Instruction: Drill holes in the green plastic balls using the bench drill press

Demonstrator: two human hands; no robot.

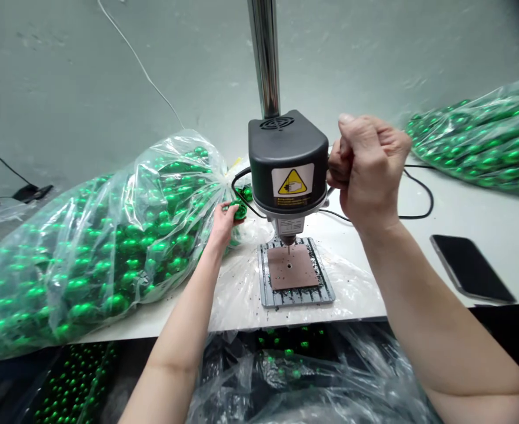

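Note:
My left hand holds a shiny green ball in its fingers, beside the tied neck of a plastic bag of green balls. My right hand is closed on the handle at the right side of a black drill press, the handle mostly hidden by the fingers. Below the drill head, a thin bit points down over a brown square pad with a small dark hole. The pad lies on a grey slotted base plate strewn with dark specks.
A black phone lies at the right of the white table. Another bag of green balls is at the back right. A black cable loops behind my right arm. Clear plastic and more green balls are below the table edge.

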